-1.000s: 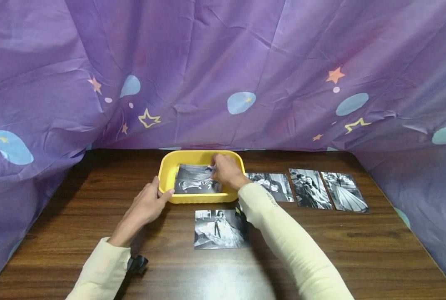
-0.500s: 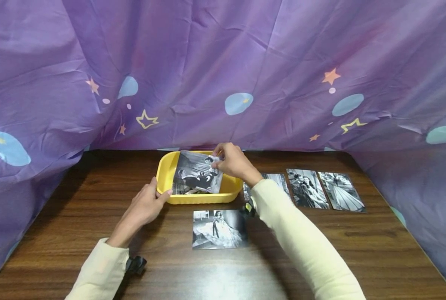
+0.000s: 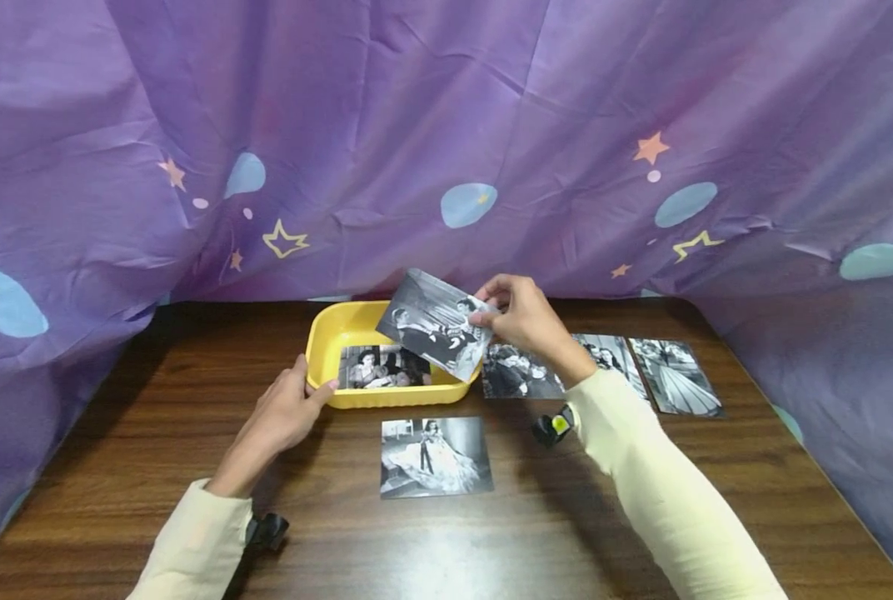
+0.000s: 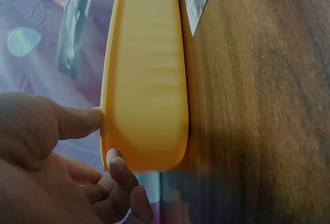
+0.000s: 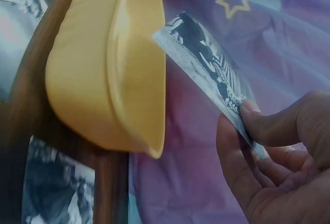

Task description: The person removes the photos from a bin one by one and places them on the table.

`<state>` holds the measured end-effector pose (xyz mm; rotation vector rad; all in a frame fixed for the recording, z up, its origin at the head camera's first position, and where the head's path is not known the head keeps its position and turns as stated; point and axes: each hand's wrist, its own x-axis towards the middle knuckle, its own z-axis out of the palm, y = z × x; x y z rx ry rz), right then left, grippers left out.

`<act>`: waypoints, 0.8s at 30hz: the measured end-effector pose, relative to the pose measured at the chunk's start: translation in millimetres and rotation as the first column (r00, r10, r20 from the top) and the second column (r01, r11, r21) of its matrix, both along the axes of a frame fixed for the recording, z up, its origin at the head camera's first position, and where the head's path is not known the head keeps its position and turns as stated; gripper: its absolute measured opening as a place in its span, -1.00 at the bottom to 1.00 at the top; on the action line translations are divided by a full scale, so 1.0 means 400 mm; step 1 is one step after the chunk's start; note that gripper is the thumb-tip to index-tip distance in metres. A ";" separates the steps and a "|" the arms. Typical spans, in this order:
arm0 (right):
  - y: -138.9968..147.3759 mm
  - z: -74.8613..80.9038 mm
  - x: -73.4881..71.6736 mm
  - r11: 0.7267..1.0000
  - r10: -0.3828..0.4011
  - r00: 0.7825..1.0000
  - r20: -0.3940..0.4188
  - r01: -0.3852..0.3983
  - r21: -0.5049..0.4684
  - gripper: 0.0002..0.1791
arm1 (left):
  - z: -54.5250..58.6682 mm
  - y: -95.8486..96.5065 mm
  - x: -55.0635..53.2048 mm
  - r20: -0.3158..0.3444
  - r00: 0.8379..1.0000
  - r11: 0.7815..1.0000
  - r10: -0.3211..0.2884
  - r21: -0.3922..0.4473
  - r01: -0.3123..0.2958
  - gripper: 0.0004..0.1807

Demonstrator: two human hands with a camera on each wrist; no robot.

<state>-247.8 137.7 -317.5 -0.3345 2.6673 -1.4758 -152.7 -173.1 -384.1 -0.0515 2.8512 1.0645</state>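
My right hand [image 3: 525, 315] pinches a black-and-white photo [image 3: 439, 321] by its right edge, thumb in front and fingers behind. The photo is tilted and raised above the right part of a yellow plastic tray [image 3: 325, 333]. In the right wrist view the pinched photo [image 5: 203, 64] is clear of the tray's rim [image 5: 161, 131]. At the tray's left end my left hand [image 3: 285, 408] grips the rim, and in the left wrist view its thumb [image 4: 77, 122] lies over the edge. Another photo [image 3: 375, 368] lies inside the tray, partly hidden by the raised one.
In front of the tray a photo [image 3: 437, 458] lies on the brown wooden table [image 3: 326, 533]. To the right lie a photo [image 3: 517, 372], a second photo [image 3: 613, 357] partly behind the right arm, and a third photo [image 3: 677, 379]. A purple patterned cloth [image 3: 386, 150] hangs behind.
My right hand has lifted the top photo out of the tray, up and to the right, uncovering another photo beneath. The left hand has kept its hold on the tray's end.
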 end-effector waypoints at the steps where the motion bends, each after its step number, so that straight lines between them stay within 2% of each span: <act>1: 0.013 0.000 0.006 1.000 -0.005 1.000 -0.012 0.005 -0.001 -0.74 | 0.000 -0.001 0.000 -0.002 1.000 1.000 0.000 0.000 0.000 -0.12; 6: 0.086 -0.009 0.043 0.998 -0.041 0.998 -0.038 0.039 -0.046 -0.72 | -0.001 -0.001 0.001 -0.005 1.000 1.000 -0.003 0.000 0.003 -0.12; 10: 0.143 -0.026 0.084 0.991 -0.082 0.997 0.001 0.082 -0.107 -0.68 | -0.002 -0.001 0.001 0.002 1.000 1.000 -0.004 0.002 0.004 -0.12; 15: 0.203 -0.057 0.139 0.984 -0.120 0.992 0.047 0.125 -0.126 -0.65 | 0.001 -0.001 -0.001 0.012 1.000 1.000 0.000 0.001 0.000 -0.11; 24: 0.266 -0.116 0.240 0.978 -0.124 0.983 0.137 0.144 -0.154 -0.64 | 0.004 -0.003 -0.002 0.013 1.000 1.000 -0.005 0.004 0.005 -0.11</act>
